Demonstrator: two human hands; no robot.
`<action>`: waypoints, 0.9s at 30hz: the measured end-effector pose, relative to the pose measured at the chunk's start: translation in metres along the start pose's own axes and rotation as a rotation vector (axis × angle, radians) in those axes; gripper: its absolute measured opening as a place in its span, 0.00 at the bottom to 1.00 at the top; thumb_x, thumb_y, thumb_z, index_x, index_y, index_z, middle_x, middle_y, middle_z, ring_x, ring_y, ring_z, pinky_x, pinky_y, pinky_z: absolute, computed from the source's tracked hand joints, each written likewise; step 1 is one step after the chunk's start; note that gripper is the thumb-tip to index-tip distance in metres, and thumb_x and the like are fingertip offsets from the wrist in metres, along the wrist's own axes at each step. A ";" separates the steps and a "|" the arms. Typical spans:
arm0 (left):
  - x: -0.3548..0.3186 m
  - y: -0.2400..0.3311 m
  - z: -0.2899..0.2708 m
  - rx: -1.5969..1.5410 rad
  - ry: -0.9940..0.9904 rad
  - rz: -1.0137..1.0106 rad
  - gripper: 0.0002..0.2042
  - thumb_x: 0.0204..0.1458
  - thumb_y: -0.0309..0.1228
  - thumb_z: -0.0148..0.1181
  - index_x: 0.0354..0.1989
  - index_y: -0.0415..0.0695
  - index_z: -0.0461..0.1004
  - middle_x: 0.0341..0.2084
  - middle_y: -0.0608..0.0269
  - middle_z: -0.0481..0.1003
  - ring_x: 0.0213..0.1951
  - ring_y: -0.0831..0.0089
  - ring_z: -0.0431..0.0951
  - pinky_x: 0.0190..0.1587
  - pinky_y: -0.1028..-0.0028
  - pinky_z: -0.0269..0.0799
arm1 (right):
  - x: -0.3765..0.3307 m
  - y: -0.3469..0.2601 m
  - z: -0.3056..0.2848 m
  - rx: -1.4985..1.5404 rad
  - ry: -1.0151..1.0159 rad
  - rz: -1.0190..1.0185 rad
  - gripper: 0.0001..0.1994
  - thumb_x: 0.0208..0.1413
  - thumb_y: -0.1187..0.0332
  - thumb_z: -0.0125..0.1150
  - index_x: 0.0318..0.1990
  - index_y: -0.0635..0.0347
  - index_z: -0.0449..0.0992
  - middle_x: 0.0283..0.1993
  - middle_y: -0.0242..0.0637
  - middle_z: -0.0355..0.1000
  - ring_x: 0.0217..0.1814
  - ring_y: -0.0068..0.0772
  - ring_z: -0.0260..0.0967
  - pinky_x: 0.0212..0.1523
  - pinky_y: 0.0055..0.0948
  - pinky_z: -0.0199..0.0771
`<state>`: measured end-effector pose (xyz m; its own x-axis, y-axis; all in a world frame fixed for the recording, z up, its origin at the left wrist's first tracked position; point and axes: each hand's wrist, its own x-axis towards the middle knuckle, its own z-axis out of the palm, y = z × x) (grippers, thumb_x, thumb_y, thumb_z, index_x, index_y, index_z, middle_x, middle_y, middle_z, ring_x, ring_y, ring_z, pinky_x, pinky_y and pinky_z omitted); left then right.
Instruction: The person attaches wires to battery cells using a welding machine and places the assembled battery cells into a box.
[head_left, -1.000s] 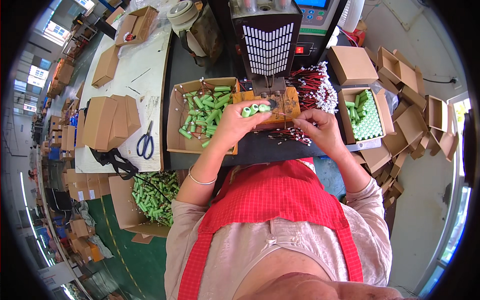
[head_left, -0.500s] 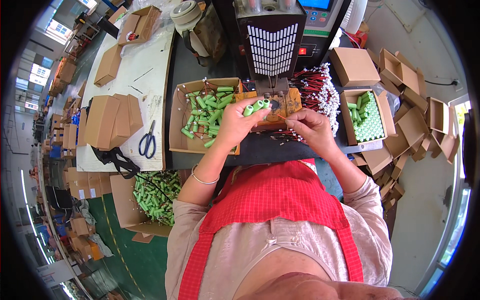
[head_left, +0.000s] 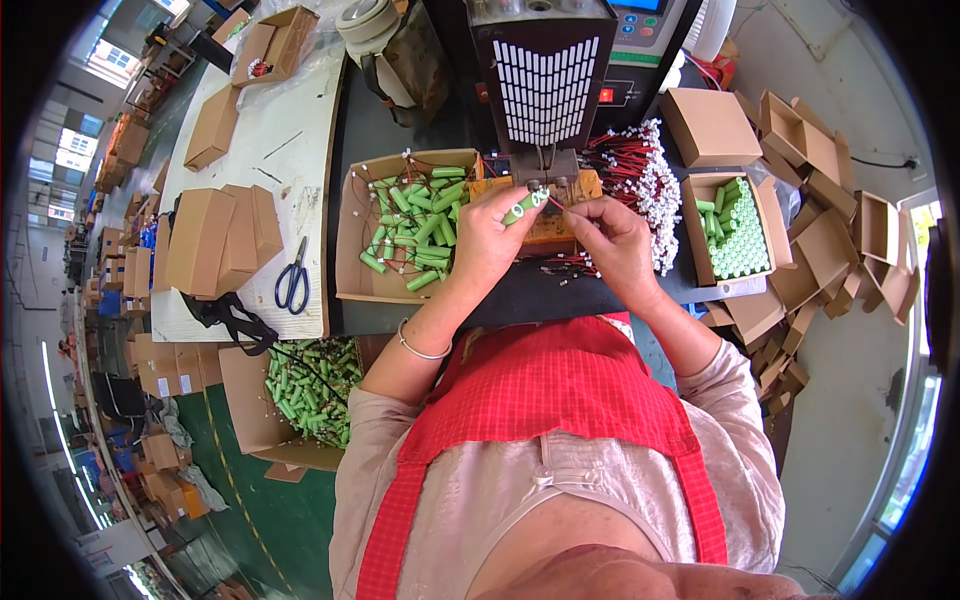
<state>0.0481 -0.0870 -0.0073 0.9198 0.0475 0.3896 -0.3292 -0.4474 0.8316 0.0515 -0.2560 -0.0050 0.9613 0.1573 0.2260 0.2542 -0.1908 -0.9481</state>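
My left hand point(head_left: 492, 232) is closed round a few green cylindrical battery cells point(head_left: 514, 213), their ends toward the welding head. One cell's end is up against the electrode tips point(head_left: 540, 187) of the black spot welder point(head_left: 545, 90). My right hand point(head_left: 612, 240) pinches a thin red wire point(head_left: 556, 203) whose tip reaches that same cell end. Under both hands lies a worn orange-brown block point(head_left: 548, 238) at the welder's foot. Close by my left hand is an open carton point(head_left: 375, 290) of green cells with wires attached.
Red-and-black wire leads with white connectors point(head_left: 655, 200) lie right of the welder. Beyond them stands a box of bare cells point(head_left: 740, 258). Scissors point(head_left: 294, 285) and folded cartons point(head_left: 215, 245) lie left. Below the table edge is a large carton of wired cells point(head_left: 310, 400).
My left hand has moved slightly right and away from me, bringing the cells from in front of the welder to its electrode tips. My right hand has shifted slightly left with the wire.
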 end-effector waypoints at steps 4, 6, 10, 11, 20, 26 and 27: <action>0.000 0.001 0.000 0.059 -0.012 0.038 0.08 0.43 0.25 0.62 0.31 0.35 0.74 0.25 0.53 0.75 0.27 0.62 0.75 0.29 0.72 0.69 | 0.003 -0.006 0.000 -0.024 0.016 0.042 0.05 0.48 0.74 0.60 0.29 0.67 0.74 0.24 0.31 0.69 0.24 0.14 0.63 0.25 0.17 0.64; 0.003 0.000 0.001 0.039 0.002 0.057 0.08 0.43 0.26 0.62 0.31 0.35 0.75 0.25 0.53 0.75 0.26 0.63 0.76 0.29 0.72 0.69 | 0.003 -0.004 -0.001 -0.026 0.018 0.032 0.04 0.48 0.74 0.60 0.29 0.67 0.74 0.23 0.30 0.69 0.24 0.15 0.64 0.25 0.17 0.64; 0.003 0.002 -0.011 -0.014 -0.057 -0.068 0.10 0.45 0.28 0.62 0.35 0.37 0.75 0.25 0.59 0.75 0.25 0.74 0.74 0.28 0.77 0.68 | 0.002 -0.001 -0.010 -0.062 -0.019 -0.089 0.06 0.50 0.73 0.59 0.34 0.67 0.75 0.28 0.33 0.71 0.29 0.19 0.66 0.30 0.19 0.67; 0.002 -0.002 -0.020 -0.100 -0.039 -0.155 0.10 0.46 0.29 0.61 0.37 0.39 0.76 0.24 0.62 0.74 0.24 0.77 0.72 0.27 0.78 0.67 | 0.002 -0.003 -0.016 -0.098 -0.017 -0.162 0.06 0.51 0.73 0.58 0.35 0.66 0.75 0.30 0.31 0.71 0.31 0.17 0.66 0.32 0.18 0.67; 0.000 -0.018 -0.125 0.434 -0.211 -0.070 0.14 0.49 0.31 0.57 0.42 0.38 0.72 0.33 0.52 0.70 0.34 0.59 0.73 0.38 0.70 0.67 | 0.059 0.039 -0.091 -0.897 -0.044 -0.292 0.05 0.45 0.70 0.58 0.30 0.60 0.75 0.32 0.39 0.69 0.39 0.43 0.67 0.39 0.38 0.69; -0.002 0.000 -0.136 0.800 -0.319 -0.078 0.14 0.49 0.29 0.56 0.42 0.35 0.71 0.27 0.55 0.72 0.30 0.61 0.74 0.33 0.71 0.68 | 0.064 0.051 -0.095 -0.991 -0.095 -0.275 0.06 0.46 0.68 0.55 0.24 0.60 0.74 0.28 0.40 0.67 0.34 0.42 0.68 0.35 0.38 0.70; -0.002 0.000 -0.135 0.831 -0.297 -0.041 0.14 0.49 0.29 0.56 0.43 0.35 0.71 0.25 0.56 0.72 0.27 0.65 0.75 0.31 0.71 0.68 | 0.062 0.048 -0.096 -0.991 -0.094 -0.276 0.06 0.46 0.68 0.55 0.24 0.60 0.74 0.28 0.40 0.67 0.34 0.42 0.68 0.35 0.38 0.70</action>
<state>0.0168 0.0335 0.0457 0.9829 -0.1048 0.1512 -0.1395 -0.9604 0.2412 0.1333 -0.3482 -0.0147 0.8551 0.3838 0.3486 0.4787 -0.8426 -0.2467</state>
